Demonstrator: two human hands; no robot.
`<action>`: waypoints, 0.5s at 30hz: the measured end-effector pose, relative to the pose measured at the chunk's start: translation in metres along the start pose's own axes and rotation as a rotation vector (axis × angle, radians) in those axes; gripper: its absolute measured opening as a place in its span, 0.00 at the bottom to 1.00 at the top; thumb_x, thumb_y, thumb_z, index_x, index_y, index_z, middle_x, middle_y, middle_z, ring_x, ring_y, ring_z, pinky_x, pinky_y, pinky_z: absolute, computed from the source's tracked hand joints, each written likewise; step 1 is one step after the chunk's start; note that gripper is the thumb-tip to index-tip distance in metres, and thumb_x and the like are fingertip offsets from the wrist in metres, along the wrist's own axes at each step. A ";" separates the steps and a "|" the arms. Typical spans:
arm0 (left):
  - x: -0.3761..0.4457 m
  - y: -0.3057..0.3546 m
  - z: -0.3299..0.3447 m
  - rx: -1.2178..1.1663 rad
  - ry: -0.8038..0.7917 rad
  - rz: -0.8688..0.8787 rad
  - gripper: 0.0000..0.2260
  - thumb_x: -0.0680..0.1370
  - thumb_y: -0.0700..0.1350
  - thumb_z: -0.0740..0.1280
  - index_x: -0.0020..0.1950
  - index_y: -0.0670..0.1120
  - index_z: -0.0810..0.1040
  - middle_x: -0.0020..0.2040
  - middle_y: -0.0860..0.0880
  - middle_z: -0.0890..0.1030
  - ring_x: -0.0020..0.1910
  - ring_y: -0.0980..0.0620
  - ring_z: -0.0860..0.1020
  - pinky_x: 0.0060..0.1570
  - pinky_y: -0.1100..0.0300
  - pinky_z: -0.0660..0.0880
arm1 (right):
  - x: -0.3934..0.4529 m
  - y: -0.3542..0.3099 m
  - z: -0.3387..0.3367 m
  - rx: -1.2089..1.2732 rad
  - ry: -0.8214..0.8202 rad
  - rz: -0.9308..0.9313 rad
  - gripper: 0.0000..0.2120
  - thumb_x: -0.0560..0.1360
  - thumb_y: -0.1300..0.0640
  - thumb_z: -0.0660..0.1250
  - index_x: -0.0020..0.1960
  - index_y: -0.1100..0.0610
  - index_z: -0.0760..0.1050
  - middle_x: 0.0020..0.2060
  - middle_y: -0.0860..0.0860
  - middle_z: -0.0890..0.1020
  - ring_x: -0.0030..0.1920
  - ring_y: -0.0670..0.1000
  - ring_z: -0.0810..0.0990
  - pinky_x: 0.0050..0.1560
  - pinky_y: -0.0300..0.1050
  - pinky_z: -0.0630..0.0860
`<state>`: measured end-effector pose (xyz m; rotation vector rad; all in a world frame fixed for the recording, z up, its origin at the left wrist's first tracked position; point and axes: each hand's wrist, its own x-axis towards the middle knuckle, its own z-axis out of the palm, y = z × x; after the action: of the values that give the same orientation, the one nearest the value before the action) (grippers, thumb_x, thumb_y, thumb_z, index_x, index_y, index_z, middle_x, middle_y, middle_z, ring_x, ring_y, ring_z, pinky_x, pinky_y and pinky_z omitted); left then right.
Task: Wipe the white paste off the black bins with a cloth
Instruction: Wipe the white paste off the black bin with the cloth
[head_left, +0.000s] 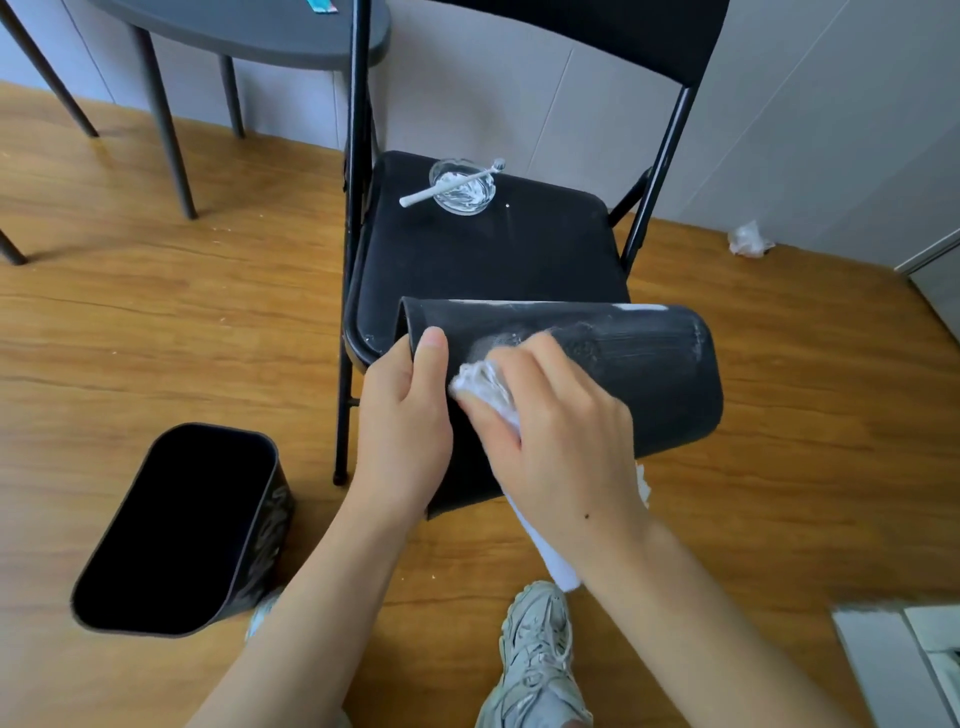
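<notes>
Wood floor; cloth against bin

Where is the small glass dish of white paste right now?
In the head view, the glass dish sits at the back of the black chair seat, with a white toothbrush lying across it, beyond the bin being wiped.

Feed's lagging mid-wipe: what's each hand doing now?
Left hand: grips the rim of the bin.
Right hand: holds the white cloth against it.

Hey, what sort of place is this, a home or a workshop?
Probably a room in a home or small office: wood-look floor, a black folding chair, and a round dark table by a pale wall.
</notes>
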<state>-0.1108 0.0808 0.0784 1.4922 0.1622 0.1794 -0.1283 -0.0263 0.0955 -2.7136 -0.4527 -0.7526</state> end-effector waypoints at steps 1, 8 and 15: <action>0.001 0.000 0.000 0.007 -0.002 0.005 0.20 0.84 0.43 0.56 0.31 0.46 0.62 0.23 0.58 0.67 0.25 0.61 0.65 0.26 0.70 0.63 | 0.008 0.000 0.001 -0.014 0.008 0.010 0.12 0.77 0.49 0.64 0.45 0.59 0.76 0.38 0.50 0.75 0.33 0.48 0.74 0.26 0.41 0.71; -0.002 0.002 0.002 -0.016 0.028 0.000 0.21 0.84 0.42 0.57 0.29 0.48 0.62 0.22 0.57 0.66 0.24 0.60 0.64 0.25 0.70 0.62 | 0.031 -0.004 0.005 -0.067 0.030 0.111 0.11 0.77 0.50 0.64 0.43 0.58 0.74 0.37 0.50 0.73 0.32 0.48 0.71 0.25 0.38 0.63; -0.002 0.002 0.003 -0.062 0.031 -0.055 0.20 0.84 0.43 0.57 0.31 0.47 0.63 0.23 0.57 0.68 0.25 0.61 0.67 0.26 0.70 0.64 | -0.001 -0.012 0.001 -0.040 0.014 0.036 0.12 0.78 0.49 0.62 0.45 0.58 0.76 0.37 0.50 0.75 0.33 0.47 0.74 0.26 0.38 0.69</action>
<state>-0.1122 0.0776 0.0801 1.4223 0.2203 0.1623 -0.1331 -0.0156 0.0957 -2.7438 -0.3878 -0.7791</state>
